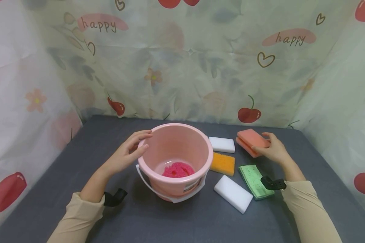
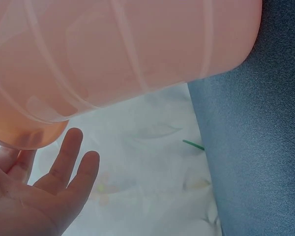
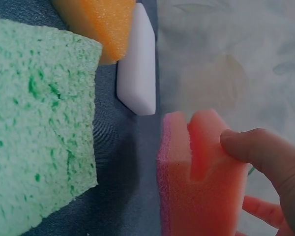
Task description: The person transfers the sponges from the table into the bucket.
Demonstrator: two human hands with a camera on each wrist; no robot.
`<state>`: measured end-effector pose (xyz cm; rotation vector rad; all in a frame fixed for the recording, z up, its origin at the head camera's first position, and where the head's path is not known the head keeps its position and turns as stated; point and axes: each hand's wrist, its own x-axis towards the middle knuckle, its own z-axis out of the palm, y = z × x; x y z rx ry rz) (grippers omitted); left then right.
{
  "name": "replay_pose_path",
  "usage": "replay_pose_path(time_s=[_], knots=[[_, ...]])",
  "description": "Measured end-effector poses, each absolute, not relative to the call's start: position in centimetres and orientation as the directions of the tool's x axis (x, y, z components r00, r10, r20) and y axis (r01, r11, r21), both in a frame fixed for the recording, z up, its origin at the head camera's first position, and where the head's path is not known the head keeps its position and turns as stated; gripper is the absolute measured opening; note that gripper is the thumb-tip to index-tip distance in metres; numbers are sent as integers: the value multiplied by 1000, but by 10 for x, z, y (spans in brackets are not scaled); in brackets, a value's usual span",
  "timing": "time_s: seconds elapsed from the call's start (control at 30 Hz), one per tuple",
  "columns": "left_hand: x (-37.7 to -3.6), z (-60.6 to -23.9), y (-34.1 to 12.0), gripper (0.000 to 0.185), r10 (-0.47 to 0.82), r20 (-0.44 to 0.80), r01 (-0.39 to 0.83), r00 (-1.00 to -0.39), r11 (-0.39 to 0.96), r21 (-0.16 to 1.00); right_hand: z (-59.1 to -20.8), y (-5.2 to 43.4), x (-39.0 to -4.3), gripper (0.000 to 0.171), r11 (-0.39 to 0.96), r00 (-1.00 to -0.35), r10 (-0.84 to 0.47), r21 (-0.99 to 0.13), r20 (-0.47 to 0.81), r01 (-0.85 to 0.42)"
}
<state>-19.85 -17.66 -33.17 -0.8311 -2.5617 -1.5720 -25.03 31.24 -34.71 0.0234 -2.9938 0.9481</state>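
A pink bucket (image 1: pixel 200 148) stands mid-table with a red sponge (image 1: pixel 177 169) in its bottom. My left hand (image 1: pixel 130 152) rests on the bucket's left rim with the fingers fairly straight; the left wrist view shows the open palm (image 2: pixel 44 191) beside the bucket wall (image 2: pixel 113 54). My right hand (image 1: pixel 269 148) grips a salmon-pink sponge (image 1: pixel 251 141) at the table's right, thumb and fingers on its sides. In the right wrist view the thumb (image 3: pixel 258 147) lies on that notched sponge (image 3: pixel 199 182).
Right of the bucket lie an orange sponge (image 1: pixel 222 163), a green sponge (image 1: pixel 254 180) and two white foam blocks (image 1: pixel 222 144) (image 1: pixel 233 193). The dark grey table (image 1: pixel 64 158) is enclosed by a printed curtain (image 1: pixel 185 60) on three sides.
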Motion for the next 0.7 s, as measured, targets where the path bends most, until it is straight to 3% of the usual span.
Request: replay_pose_path(time_s=[0.7], knots=[[-199, -332, -176, 42, 425, 283, 442, -860, 342, 829, -332, 312, -247, 86, 777, -999, -9, -629, 32, -27]])
